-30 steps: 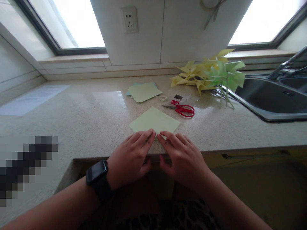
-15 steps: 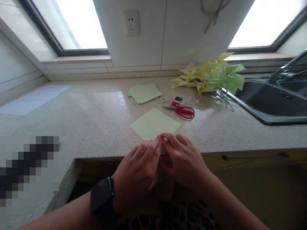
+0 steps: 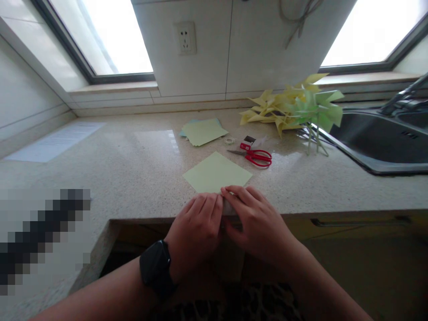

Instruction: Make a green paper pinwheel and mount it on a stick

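A pale yellow-green sheet of paper [image 3: 216, 171] lies like a diamond near the counter's front edge, its near corner covered by my fingers. My left hand [image 3: 197, 227], with a black watch on its wrist, is closed with the fingers together over that near corner. Beside it, my right hand [image 3: 256, 218] has its fingertips pressed together at the paper's lower right edge. What lies under the fingers is hidden. Just beyond the sheet are red-handled scissors [image 3: 257, 157], a small red box [image 3: 248, 142] and a roll of tape [image 3: 229, 141].
Farther back is a stack of coloured paper [image 3: 204, 132]. Yellow paper pinwheels [image 3: 265, 109] and a green pinwheel [image 3: 321, 107] lie by the sink [image 3: 377, 142] at right. A printed sheet [image 3: 53, 142] is at left. The counter [image 3: 140, 178] ends just before me.
My left hand has shifted slightly, its fingers now flatter over the paper's near corner. My right hand stays nearly in place. The whole view has tilted a little.
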`<state>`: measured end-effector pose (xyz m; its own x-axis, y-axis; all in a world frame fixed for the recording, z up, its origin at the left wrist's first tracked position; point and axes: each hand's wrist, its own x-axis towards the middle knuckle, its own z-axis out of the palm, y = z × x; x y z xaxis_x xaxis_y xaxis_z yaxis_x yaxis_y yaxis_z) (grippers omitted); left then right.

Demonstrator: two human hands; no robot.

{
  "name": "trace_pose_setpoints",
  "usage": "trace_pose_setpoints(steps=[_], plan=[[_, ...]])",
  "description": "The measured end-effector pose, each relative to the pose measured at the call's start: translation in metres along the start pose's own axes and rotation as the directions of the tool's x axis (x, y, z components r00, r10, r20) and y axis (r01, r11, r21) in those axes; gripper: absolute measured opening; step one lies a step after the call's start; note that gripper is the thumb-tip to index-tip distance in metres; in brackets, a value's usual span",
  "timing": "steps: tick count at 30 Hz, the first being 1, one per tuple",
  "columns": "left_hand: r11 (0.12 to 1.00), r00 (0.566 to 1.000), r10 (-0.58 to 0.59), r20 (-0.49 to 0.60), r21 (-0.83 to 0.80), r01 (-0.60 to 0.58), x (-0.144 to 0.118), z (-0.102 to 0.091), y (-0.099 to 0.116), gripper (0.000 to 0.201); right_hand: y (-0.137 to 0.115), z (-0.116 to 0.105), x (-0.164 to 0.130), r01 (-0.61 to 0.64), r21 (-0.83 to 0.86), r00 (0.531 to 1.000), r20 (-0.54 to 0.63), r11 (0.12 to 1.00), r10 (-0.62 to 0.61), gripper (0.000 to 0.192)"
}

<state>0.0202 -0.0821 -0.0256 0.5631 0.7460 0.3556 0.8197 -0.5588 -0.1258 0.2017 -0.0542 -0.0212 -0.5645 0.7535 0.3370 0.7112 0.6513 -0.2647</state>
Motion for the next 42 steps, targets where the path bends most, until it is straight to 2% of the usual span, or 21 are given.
trace_pose_setpoints(steps=[4, 8, 11, 13, 17, 22, 33, 37, 39, 42], plan=[[0.998, 0.998, 0.051, -0.027, 0.041, -0.05, 0.0, 0.006, 0.0, 0.046, 0.003, -0.002, -0.001, -0.003, 0.135, 0.994, -0.105, 0.991, 0.018, 0.049], [0.996, 0.997, 0.064, -0.038, 0.057, -0.062, 0.002, 0.008, 0.0, 0.046, 0.013, -0.012, -0.002, -0.01, 0.309, 0.967, -0.241, 0.951, 0.088, 0.039], [0.996, 0.998, 0.063, -0.031, 0.058, -0.061, 0.003, 0.007, 0.0, 0.048, 0.032, -0.023, -0.001, 0.005, 0.18, 0.953, -0.299, 0.984, 0.05, 0.038], [0.997, 0.998, 0.062, -0.026, 0.055, -0.061, 0.004, 0.006, -0.002, 0.049, 0.047, -0.027, 0.001, 0.007, 0.048, 0.967, -0.255, 0.999, 0.005, 0.037], [0.996, 0.997, 0.075, -0.017, 0.043, -0.074, 0.008, 0.005, -0.006, 0.051, 0.07, -0.026, 0.0, 0.003, -0.022, 0.991, -0.137, 1.0, -0.006, 0.037], [0.993, 0.994, 0.111, -0.008, 0.046, -0.111, 0.01, 0.007, -0.008, 0.053, 0.07, -0.021, -0.002, -0.022, -0.069, 0.999, -0.032, 0.997, 0.019, 0.042], [0.98, 0.984, 0.178, -0.015, 0.097, -0.176, 0.01, 0.011, -0.01, 0.056, 0.063, -0.022, 0.002, -0.025, -0.07, 0.999, -0.033, 0.997, 0.022, 0.04], [0.984, 0.986, 0.164, -0.005, 0.073, -0.163, 0.012, 0.011, -0.012, 0.058, 0.063, -0.022, 0.002, -0.038, -0.058, 0.999, -0.026, 0.998, 0.036, 0.038], [0.986, 0.988, 0.154, 0.002, 0.058, -0.154, 0.013, 0.01, -0.013, 0.059, 0.064, -0.022, 0.001, -0.058, -0.055, 0.997, -0.053, 0.997, 0.055, 0.04], [0.986, 0.987, 0.16, -0.005, 0.047, -0.16, 0.013, 0.009, -0.014, 0.059, 0.063, -0.022, -0.001, -0.05, -0.039, 0.987, -0.152, 0.998, 0.044, 0.04]])
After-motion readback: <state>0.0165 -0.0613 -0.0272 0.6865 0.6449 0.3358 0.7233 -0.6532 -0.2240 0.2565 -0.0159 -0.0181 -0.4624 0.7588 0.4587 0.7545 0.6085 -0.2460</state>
